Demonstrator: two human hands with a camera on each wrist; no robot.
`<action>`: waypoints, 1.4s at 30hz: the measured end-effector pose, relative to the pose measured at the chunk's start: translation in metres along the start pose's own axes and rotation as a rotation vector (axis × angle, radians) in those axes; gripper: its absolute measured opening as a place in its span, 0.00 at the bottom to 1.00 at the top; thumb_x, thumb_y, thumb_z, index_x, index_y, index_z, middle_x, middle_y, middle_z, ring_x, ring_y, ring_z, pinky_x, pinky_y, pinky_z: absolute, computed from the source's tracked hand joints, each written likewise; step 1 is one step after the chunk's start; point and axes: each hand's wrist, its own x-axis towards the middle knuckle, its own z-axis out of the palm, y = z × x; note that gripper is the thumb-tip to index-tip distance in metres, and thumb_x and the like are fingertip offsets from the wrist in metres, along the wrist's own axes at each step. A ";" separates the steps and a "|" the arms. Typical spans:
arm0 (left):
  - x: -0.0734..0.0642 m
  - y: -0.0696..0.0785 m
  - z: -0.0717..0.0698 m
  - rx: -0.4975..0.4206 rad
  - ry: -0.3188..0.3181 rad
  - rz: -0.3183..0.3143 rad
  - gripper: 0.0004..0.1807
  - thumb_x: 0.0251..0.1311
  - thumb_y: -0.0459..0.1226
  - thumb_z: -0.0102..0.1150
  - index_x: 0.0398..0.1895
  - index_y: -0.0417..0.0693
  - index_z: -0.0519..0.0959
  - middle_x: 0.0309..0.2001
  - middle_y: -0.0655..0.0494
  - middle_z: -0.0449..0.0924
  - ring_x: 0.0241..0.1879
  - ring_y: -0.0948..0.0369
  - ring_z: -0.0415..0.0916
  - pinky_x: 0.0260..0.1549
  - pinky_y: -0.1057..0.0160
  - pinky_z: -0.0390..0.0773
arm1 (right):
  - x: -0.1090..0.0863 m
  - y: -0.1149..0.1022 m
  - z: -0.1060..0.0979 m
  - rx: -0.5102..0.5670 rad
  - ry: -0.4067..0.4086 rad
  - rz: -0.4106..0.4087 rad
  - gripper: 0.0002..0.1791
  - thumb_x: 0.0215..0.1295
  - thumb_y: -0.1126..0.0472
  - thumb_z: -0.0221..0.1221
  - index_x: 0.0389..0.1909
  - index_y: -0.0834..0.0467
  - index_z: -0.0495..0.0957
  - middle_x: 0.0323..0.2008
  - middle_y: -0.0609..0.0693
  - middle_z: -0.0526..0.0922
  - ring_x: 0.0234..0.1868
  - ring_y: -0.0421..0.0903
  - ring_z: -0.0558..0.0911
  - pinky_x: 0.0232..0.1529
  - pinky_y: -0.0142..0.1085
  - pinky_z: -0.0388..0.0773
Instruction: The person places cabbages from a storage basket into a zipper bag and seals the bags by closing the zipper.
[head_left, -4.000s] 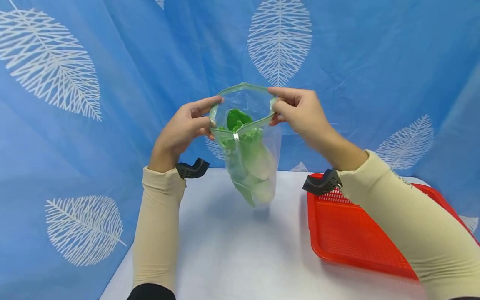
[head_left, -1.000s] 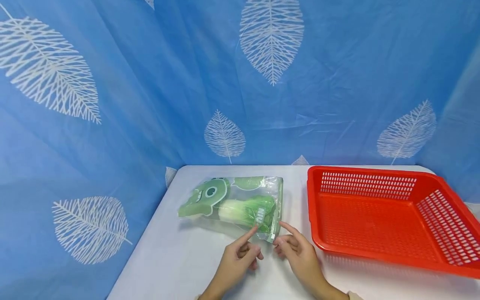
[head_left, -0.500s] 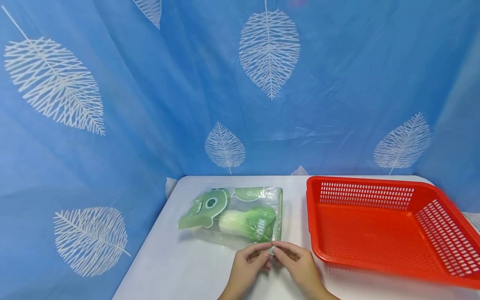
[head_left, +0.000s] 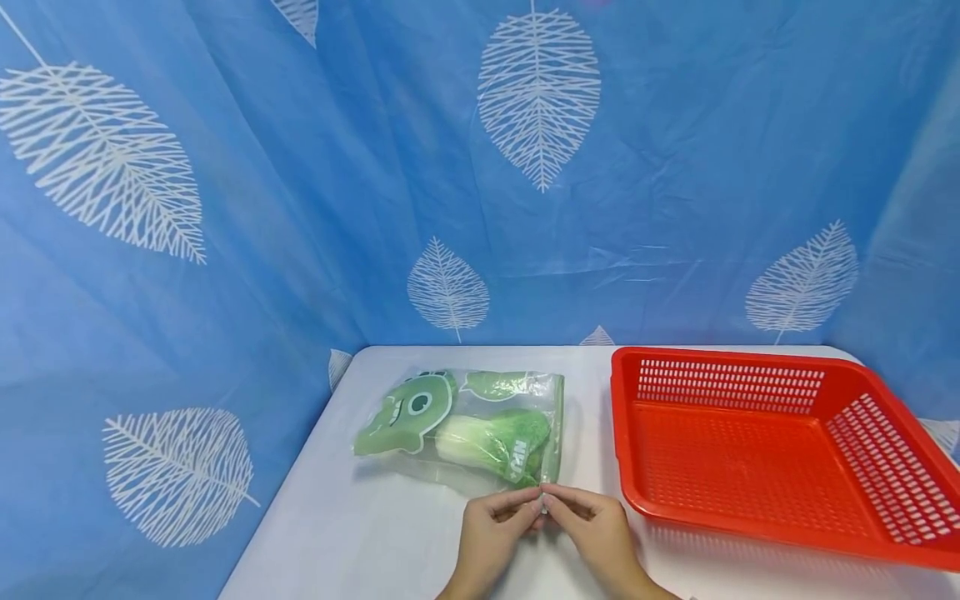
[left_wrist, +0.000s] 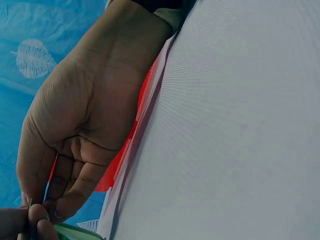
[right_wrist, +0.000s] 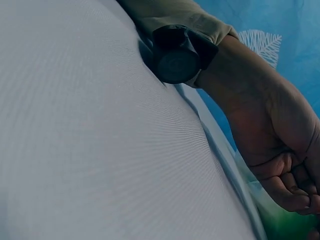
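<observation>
A clear slider zip bag point(head_left: 420, 417) printed with a green cartoon face lies flat on the table, its zip edge point(head_left: 556, 433) toward the right. Inside it a leafy green vegetable with a pale stem point(head_left: 476, 443), like a small Chinese cabbage, shows through the plastic. My left hand point(head_left: 487, 537) and right hand point(head_left: 600, 537) meet at the bag's near right corner, thumbs and index fingers pinching the zip end there. The fingertips hide the slider. In the left wrist view, a strip of green zip edge point(left_wrist: 77, 232) emerges below the left hand's fingers.
To the right stands a red plastic basket point(head_left: 738, 521) with slotted walls. The white table point(head_left: 360, 533) ends at a blue curtain point(head_left: 660, 208) with white leaf prints behind and on the left.
Earlier both hands held the bag upright by its opened mouth. It then lay on the table with index fingers pointing at its zip edge; now the hands have come together and pinch the near corner.
</observation>
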 end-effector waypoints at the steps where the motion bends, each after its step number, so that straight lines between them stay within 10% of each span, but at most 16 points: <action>1: -0.001 0.000 0.000 -0.004 0.001 -0.003 0.11 0.63 0.33 0.70 0.46 0.37 0.88 0.38 0.47 0.89 0.33 0.55 0.88 0.36 0.64 0.86 | 0.000 0.000 0.000 -0.010 0.004 0.001 0.10 0.62 0.65 0.70 0.44 0.60 0.90 0.43 0.54 0.89 0.42 0.42 0.88 0.42 0.33 0.85; 19: -0.002 0.008 -0.004 0.026 -0.022 -0.016 0.09 0.60 0.31 0.71 0.43 0.36 0.89 0.30 0.47 0.88 0.27 0.60 0.86 0.32 0.65 0.86 | 0.042 0.004 0.006 -0.166 0.185 -0.095 0.08 0.63 0.61 0.72 0.42 0.58 0.92 0.39 0.51 0.90 0.35 0.37 0.85 0.31 0.27 0.81; 33: -0.009 0.010 0.000 0.037 -0.108 0.005 0.10 0.59 0.30 0.71 0.44 0.36 0.89 0.29 0.47 0.88 0.25 0.65 0.85 0.30 0.69 0.84 | 0.102 0.021 -0.005 -0.179 0.294 -0.018 0.18 0.75 0.56 0.61 0.58 0.61 0.84 0.54 0.56 0.86 0.57 0.49 0.82 0.48 0.18 0.73; 42: -0.012 0.009 -0.002 0.033 -0.117 -0.018 0.10 0.59 0.28 0.70 0.44 0.36 0.89 0.29 0.46 0.88 0.25 0.64 0.85 0.30 0.69 0.84 | 0.128 0.020 -0.003 -0.051 0.311 0.040 0.20 0.78 0.52 0.56 0.62 0.58 0.82 0.56 0.55 0.84 0.55 0.50 0.82 0.53 0.30 0.78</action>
